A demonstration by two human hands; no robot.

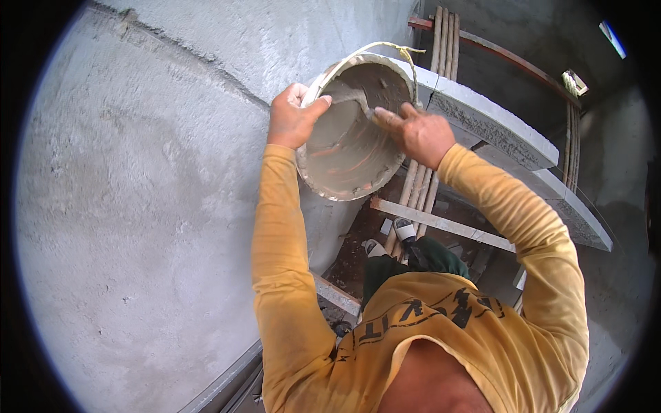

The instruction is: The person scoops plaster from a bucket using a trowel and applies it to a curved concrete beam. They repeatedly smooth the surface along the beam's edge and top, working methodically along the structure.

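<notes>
Against the wall in front of me, a round bucket (333, 197) tilts with its mouth toward me. Grey wet mortar (329, 131) lies inside it and smears its inner wall. My left hand (295, 117) is closed on the bucket's left rim, thumb over the edge. Fingers wrapped round its handle, my right hand (421, 134) holds a trowel (363, 103) inside the bucket's mouth. The trowel's blade is mortar-coated and partly hard to tell from the mortar. A pale cord handle (368, 47) loops over the top of the bucket.
A rough grey plastered wall (138, 206) fills the left side. Pale blocks (492, 127) stand in a row at the right, close to my right forearm. Bundled poles (421, 189) and a wooden crosspiece (447, 224) lie below the bucket, by my feet (404, 229).
</notes>
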